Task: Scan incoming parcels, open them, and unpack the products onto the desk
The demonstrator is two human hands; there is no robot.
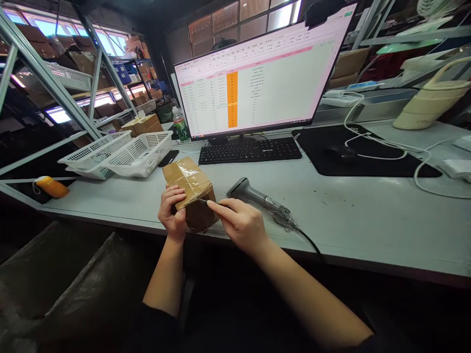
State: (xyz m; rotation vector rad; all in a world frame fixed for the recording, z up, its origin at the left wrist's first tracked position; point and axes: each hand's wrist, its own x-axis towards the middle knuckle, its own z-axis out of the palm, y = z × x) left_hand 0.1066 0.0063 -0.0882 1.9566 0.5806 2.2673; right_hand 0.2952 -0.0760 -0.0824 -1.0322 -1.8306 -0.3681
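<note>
Table [349, 220] first, biggest item here. Monitor [272, 83] on, behind the keyboard [250, 151]. Black mat [386, 164] right of keyboard, white basket [128, 164] left of it. Taped cardboard box [189, 181] tilted at the table's near edge, in front of the keyboard's left end; can't tell if the table takes its weight. Scanner [253, 193] lies in front of the keyboard, right beside the box. Left hand [171, 208] grips the box's left side. Right hand [243, 220] pinches a thin dark tool [203, 201], tip at the box's top near edge. Depth unclear. My read: step in hand is working that edge with the tip. Next move calls for a firm left grip, fingers clear of the tip.
</note>
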